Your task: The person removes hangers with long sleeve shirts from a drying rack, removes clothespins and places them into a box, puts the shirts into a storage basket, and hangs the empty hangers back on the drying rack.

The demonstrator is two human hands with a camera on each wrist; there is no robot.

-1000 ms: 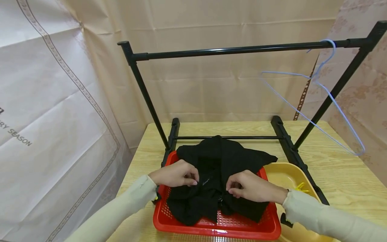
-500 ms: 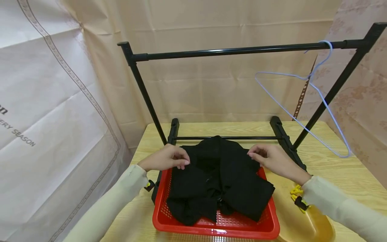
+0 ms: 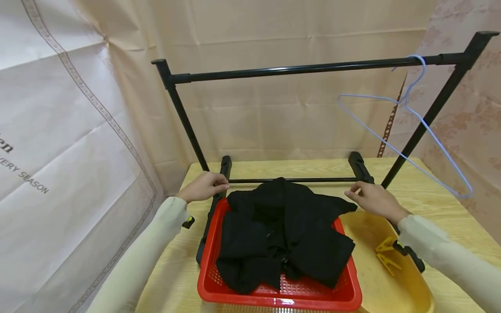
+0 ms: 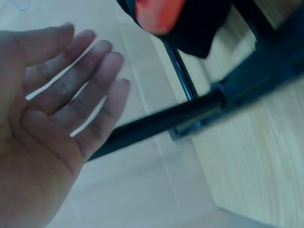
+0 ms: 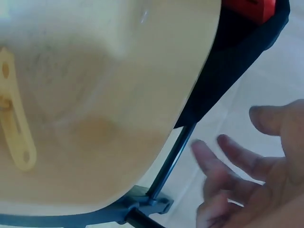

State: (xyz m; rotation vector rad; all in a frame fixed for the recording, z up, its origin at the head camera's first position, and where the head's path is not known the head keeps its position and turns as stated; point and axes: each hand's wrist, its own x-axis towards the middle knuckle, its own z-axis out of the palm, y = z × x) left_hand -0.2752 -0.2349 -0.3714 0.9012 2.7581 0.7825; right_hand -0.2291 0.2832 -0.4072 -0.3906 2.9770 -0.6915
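Observation:
A crumpled black garment [image 3: 289,230] lies spread over the red basket [image 3: 279,300], partly hanging over its far rim. My left hand [image 3: 205,186] is in the air by the basket's far left corner. In the left wrist view its fingers [image 4: 97,90] are loosely extended and hold nothing. On the other side, my right hand [image 3: 375,199] hovers over the far end of the yellow tub [image 3: 424,289], just right of a pointed corner of the garment. The right wrist view shows its fingers [image 5: 232,166] relaxed, with nothing between them.
Behind the basket stands a black clothes rack [image 3: 305,68]. A blue hanger [image 3: 434,134] hangs near its right end. Yellow clothespins [image 3: 387,256] lie in the tub. A white printed sheet [image 3: 78,174] borders the wooden table [image 3: 450,208] on the left.
Both hands have left the garment, moving apart and towards the rack. The garment's right half was shifted and its lower right part spread outward. The hanger sways slightly.

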